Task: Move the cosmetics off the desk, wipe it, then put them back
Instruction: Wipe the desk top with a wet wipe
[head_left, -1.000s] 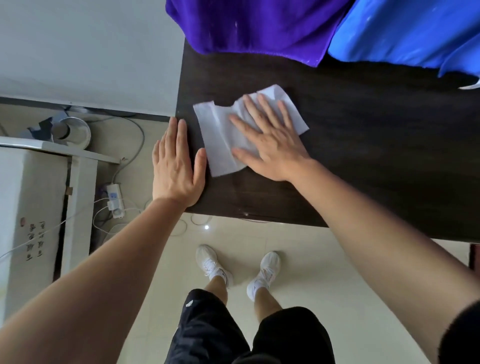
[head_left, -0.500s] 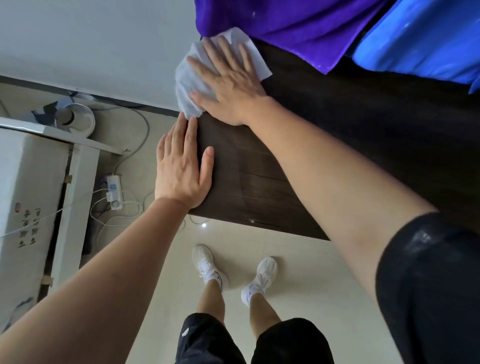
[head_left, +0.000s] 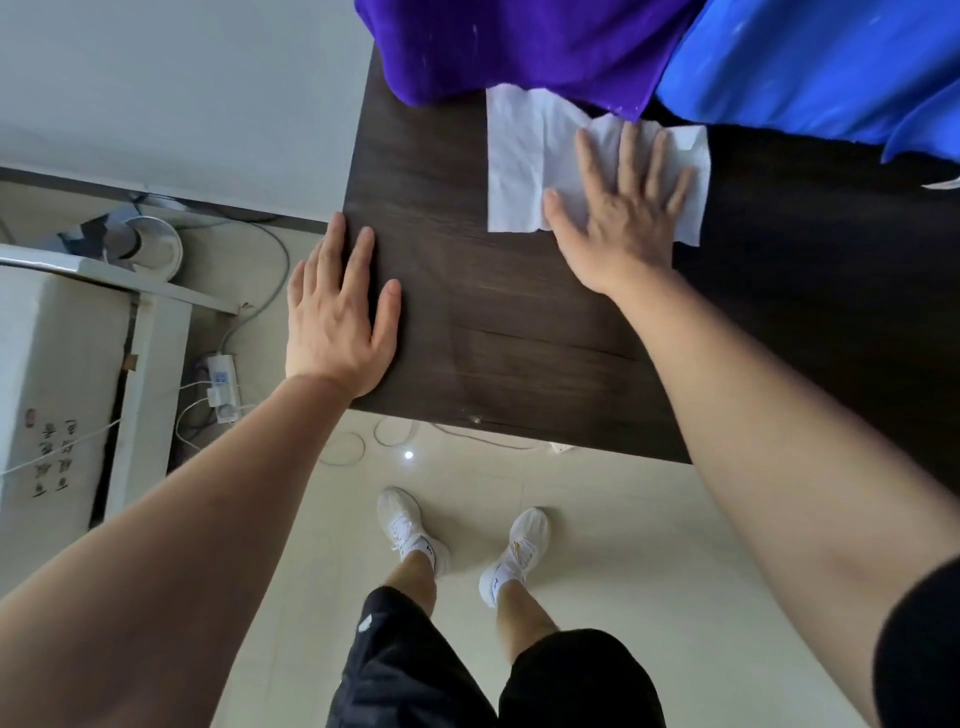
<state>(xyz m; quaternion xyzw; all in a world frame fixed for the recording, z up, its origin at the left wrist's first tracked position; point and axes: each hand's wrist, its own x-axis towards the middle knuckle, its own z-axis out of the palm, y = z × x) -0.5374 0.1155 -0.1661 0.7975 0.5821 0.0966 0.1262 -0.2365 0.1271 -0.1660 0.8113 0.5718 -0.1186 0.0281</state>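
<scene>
A dark wooden desk (head_left: 493, 332) fills the upper middle of the head view. On it lies a white wipe (head_left: 524, 156), spread flat near the far edge. My right hand (head_left: 618, 213) presses on the wipe's right part with straight, spread fingers. My left hand (head_left: 337, 317) rests flat on the desk's near left corner, fingers straight, partly over the edge. No cosmetics are in view.
A purple cloth (head_left: 519, 41) and a blue cloth (head_left: 810, 62) hang over the desk's far edge, just above the wipe. Left of the desk are a white cabinet (head_left: 57, 374), a power strip (head_left: 221, 379) and cables on the tiled floor.
My right hand has slid the wipe from the desk's far left corner to the right along the far edge. My left hand has stayed on the near left corner.
</scene>
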